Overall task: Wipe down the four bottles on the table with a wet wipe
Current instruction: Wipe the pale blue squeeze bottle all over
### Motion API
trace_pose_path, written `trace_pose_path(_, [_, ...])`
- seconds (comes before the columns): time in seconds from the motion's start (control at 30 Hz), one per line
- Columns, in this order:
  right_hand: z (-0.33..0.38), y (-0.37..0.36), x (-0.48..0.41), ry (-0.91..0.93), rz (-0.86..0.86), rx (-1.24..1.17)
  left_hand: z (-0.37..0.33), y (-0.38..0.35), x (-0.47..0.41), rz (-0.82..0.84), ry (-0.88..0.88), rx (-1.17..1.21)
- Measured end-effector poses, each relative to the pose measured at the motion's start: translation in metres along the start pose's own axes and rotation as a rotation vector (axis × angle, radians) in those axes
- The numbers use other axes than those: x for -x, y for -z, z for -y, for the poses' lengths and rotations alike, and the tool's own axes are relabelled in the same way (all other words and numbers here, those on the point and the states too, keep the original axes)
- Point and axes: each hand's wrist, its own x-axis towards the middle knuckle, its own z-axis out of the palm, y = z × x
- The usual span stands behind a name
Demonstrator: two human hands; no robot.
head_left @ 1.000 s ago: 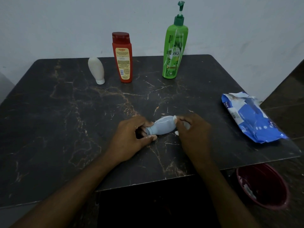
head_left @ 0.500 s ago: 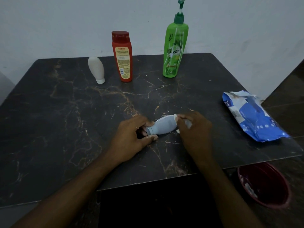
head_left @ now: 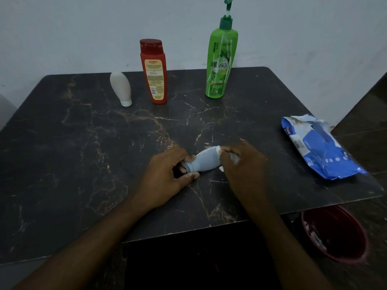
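Observation:
A small pale blue-grey bottle (head_left: 204, 162) lies on its side near the middle of the dark marble table (head_left: 83, 155). My left hand (head_left: 165, 174) pinches its cap end between thumb and fingers. My right hand (head_left: 240, 164) grips a white wet wipe (head_left: 232, 158) bunched around the bottle's base end. At the back stand three more bottles: a small white one (head_left: 121, 88) resting on its cap, a red-orange one (head_left: 154, 72), and a tall green pump bottle (head_left: 221, 59).
A blue and white wipes pack (head_left: 320, 147) lies near the table's right edge. Below the front right corner, a dark red bin (head_left: 335, 233) sits on the floor with white scraps inside. A pale wall stands behind the table.
The hands and bottle have stayed in place; my right hand has shifted only slightly over the bottle's base with the wipe.

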Motion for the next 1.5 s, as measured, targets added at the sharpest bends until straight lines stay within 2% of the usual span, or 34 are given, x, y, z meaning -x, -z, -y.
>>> trace_pose_path(0.17, [0.029, -0.012, 0.030, 0.197, 0.048, -0.154, -0.003, 0.000, 0.001, -0.003, 0.003, -0.003])
trace_pose_path(0.23, [0.020, -0.010, 0.026, 0.160, 0.042, -0.204, -0.002, 0.000, 0.000, -0.005, 0.000, -0.010])
trace_pose_path(0.33, [-0.002, -0.002, 0.009, 0.059, -0.057, -0.108, -0.001, 0.000, 0.001, -0.005, -0.007, -0.006])
trace_pose_path(0.43, [-0.011, 0.001, 0.003, -0.060, -0.075, -0.086, -0.001, 0.000, 0.001, -0.008, -0.011, -0.009])
trace_pose_path(0.6, [-0.005, -0.008, 0.020, -0.073, -0.031, 0.030, 0.000, -0.001, 0.000, -0.010, -0.010, 0.012])
trace_pose_path(0.8, [-0.004, -0.002, 0.001, -0.139, -0.019, -0.023, -0.001, -0.001, 0.000, 0.007, -0.024, 0.007])
trace_pose_path(0.93, [0.015, -0.003, 0.003, 0.017, -0.020, -0.016, -0.002, -0.002, 0.001, 0.004, -0.052, -0.028])
trace_pose_path(1.07, [0.028, -0.005, 0.020, 0.223, 0.083, -0.040, -0.002, -0.002, 0.001, 0.001, -0.089, -0.075])
trace_pose_path(1.13, [0.017, -0.003, 0.016, 0.202, 0.034, -0.041, -0.001, -0.002, 0.002, 0.007, -0.102, -0.096])
trace_pose_path(1.27, [-0.002, 0.005, -0.001, 0.030, -0.070, -0.088, -0.001, -0.003, 0.003, 0.013, -0.118, -0.104])
trace_pose_path(1.5, [-0.005, -0.001, 0.012, 0.061, -0.172, -0.142, -0.002, -0.001, 0.001, -0.048, -0.117, 0.016])
